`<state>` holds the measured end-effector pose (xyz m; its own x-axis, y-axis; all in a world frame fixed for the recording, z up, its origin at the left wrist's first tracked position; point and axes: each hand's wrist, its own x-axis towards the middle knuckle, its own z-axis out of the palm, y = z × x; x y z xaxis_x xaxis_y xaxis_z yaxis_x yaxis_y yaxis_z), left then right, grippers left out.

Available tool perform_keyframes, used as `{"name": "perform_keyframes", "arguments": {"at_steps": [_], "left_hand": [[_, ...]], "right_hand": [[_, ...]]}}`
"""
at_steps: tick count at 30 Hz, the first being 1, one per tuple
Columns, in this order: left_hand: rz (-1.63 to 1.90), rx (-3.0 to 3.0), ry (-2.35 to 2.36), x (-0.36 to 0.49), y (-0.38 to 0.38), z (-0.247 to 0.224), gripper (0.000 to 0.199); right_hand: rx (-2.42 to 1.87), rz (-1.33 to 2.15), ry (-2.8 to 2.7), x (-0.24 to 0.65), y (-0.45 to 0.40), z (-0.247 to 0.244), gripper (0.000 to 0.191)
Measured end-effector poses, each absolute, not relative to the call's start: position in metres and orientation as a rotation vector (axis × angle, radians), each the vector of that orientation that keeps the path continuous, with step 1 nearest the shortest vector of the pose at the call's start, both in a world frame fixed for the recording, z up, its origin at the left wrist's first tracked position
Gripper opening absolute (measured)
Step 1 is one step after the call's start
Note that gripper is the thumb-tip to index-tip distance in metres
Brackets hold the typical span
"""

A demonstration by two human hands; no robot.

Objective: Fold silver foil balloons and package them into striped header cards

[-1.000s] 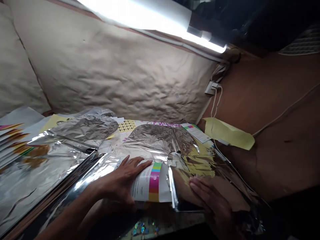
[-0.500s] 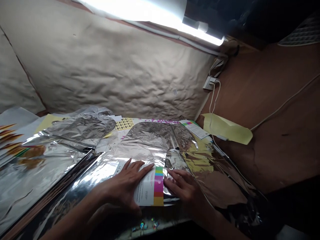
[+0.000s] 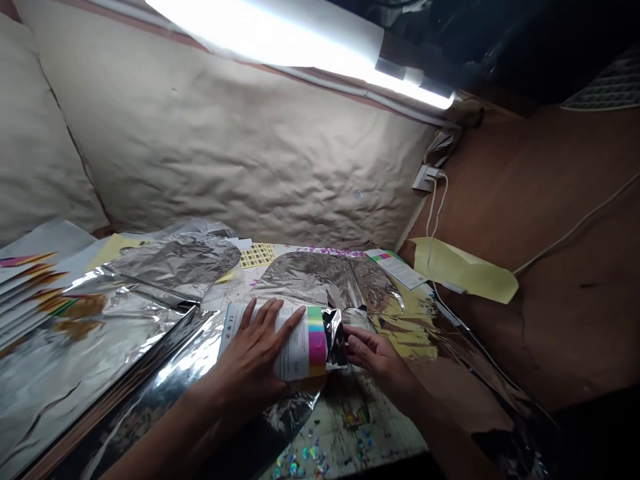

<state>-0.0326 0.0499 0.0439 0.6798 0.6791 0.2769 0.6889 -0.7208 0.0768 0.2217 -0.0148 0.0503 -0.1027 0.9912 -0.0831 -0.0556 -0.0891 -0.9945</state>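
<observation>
The left hand (image 3: 250, 353) is lying with its fingers spread on a white printed card (image 3: 265, 340), pressing it on the silver foil sheet (image 3: 305, 280) so that it is not sliding (its rainbow stripe (image 3: 317, 337) is facing up). The right hand (image 3: 376, 360) is pinching, with fingers almost closed, the crumpled foil edge (image 3: 334, 337) beside the card's end.
</observation>
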Motion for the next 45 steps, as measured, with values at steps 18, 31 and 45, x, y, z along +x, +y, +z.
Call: {"name": "perform_keyframes", "arguments": {"at_steps": [18, 31, 45], "left_hand": [[-0.531, -2.873, -1.083, -0.031, 0.05, 0.043, 0.116], [-0.368, -3.022, -1.088, -0.032, 0.054, 0.04, 0.132], [-0.578, -2.791, -1.143, -0.029, 0.048, 0.041, 0.118]], "right_hand": [[-1.124, 1.285, -0.855, 0.228, 0.013, 0.046, 0.035], [-1.251, 0.67, -1.492, 0.244, 0.001, 0.032, 0.032], [-1.286, 0.649, -1.225, 0.193, 0.006, 0.039, 0.057]]}}
